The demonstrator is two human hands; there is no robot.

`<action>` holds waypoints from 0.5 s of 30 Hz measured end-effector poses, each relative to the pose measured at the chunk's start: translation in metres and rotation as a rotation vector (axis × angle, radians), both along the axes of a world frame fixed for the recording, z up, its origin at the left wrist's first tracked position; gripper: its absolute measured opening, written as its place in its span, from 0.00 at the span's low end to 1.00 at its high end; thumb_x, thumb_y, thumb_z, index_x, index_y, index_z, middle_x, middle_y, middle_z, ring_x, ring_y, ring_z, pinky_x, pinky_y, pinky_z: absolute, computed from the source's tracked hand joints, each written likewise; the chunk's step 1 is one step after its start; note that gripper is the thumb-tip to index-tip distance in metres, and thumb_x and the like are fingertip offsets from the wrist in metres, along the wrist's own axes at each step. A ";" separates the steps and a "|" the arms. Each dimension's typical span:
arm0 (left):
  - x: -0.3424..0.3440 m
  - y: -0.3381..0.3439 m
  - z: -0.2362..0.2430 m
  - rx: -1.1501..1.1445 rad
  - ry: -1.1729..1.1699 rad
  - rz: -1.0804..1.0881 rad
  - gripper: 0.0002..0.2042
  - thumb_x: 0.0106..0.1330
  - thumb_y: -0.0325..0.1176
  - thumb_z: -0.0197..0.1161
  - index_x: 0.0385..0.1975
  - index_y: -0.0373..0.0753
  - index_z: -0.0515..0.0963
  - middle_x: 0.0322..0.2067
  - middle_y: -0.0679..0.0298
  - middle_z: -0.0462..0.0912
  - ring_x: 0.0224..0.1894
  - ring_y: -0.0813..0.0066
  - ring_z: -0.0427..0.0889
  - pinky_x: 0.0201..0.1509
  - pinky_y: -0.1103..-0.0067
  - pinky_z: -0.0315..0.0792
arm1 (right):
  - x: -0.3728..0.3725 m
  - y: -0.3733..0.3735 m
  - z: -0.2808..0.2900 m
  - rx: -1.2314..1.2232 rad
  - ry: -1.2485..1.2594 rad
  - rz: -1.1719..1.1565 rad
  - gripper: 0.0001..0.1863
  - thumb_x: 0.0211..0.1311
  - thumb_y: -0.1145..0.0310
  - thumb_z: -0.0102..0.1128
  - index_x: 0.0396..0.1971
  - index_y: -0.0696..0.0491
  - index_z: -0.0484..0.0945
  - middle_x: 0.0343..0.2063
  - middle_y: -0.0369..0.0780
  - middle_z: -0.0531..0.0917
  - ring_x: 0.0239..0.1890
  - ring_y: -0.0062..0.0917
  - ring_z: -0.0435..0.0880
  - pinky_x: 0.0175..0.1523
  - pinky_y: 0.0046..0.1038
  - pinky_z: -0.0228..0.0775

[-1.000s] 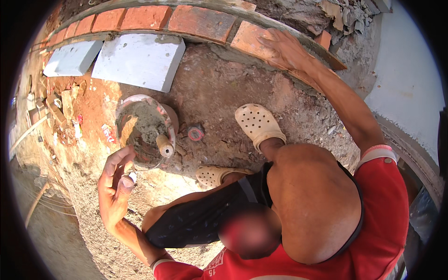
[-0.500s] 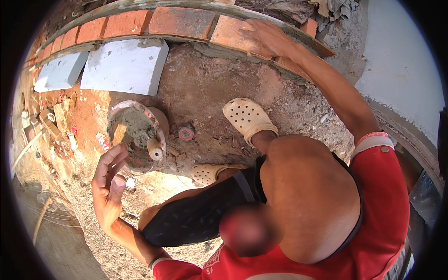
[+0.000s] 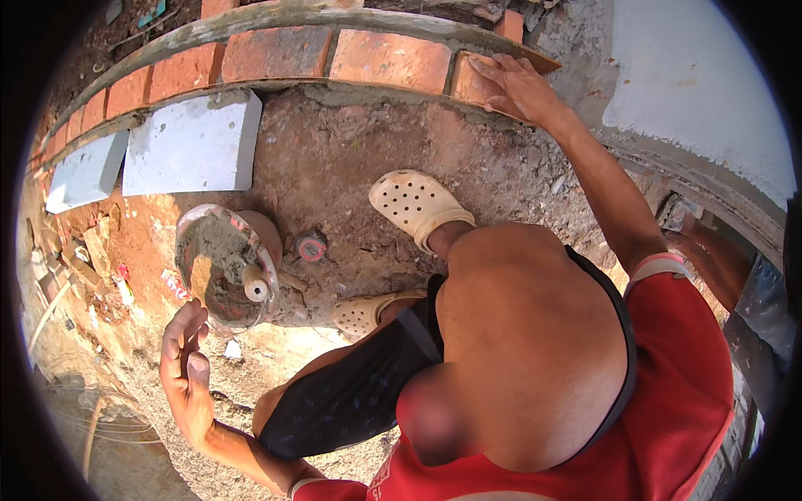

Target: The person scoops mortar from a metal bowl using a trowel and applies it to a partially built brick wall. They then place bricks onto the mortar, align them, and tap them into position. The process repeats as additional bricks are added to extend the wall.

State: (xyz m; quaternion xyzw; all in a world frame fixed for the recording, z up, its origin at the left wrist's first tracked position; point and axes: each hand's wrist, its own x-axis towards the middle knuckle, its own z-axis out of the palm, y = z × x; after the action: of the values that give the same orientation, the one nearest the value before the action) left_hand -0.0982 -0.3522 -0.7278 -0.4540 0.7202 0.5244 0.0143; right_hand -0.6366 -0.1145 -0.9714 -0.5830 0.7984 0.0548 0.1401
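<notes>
My right hand point(image 3: 516, 90) lies with fingers spread on the end brick point(image 3: 469, 81) of a curved row. Next to it on the left is an orange brick point(image 3: 390, 61), with a darker brick point(image 3: 277, 53) beyond that. Grey mortar lines the row's lower edge. My left hand point(image 3: 185, 367) hangs in the air, empty, its fingers slightly bent and apart from the thumb. Nearest to it stands a bucket point(image 3: 271, 242) of wet grey mortar point(image 3: 219, 250). A tool's round handle end point(image 3: 256, 288) shows at its rim; the tool's working end is hidden in the bucket.
Two pale blocks point(image 3: 196, 146) lean against the row at left. A round red-and-grey tape measure point(image 3: 312, 246) lies on the soil by my perforated clog point(image 3: 418, 207). Rubble point(image 3: 92, 250) lies at far left. A pale wall point(image 3: 697, 92) rises at right, with another person's legs point(image 3: 710, 255) near it.
My right hand has moved right along the row, from the orange brick to the end brick. The view has shifted a little to the right. My left hand stays raised and empty.
</notes>
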 end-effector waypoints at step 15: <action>0.008 -0.003 -0.009 0.028 0.007 0.020 0.37 0.74 0.58 0.58 0.67 0.28 0.69 0.65 0.47 0.73 0.68 0.56 0.73 0.72 0.60 0.67 | -0.037 0.008 -0.009 0.159 -0.152 -0.217 0.45 0.58 0.60 0.74 0.76 0.40 0.62 0.59 0.50 0.76 0.61 0.51 0.75 0.66 0.46 0.69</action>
State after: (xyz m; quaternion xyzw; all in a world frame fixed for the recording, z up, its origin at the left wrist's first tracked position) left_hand -0.0902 -0.3555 -0.7368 -0.4591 0.7082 0.5362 0.0128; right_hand -0.6739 -0.1068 -0.9800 -0.4829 0.8369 0.0581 0.2512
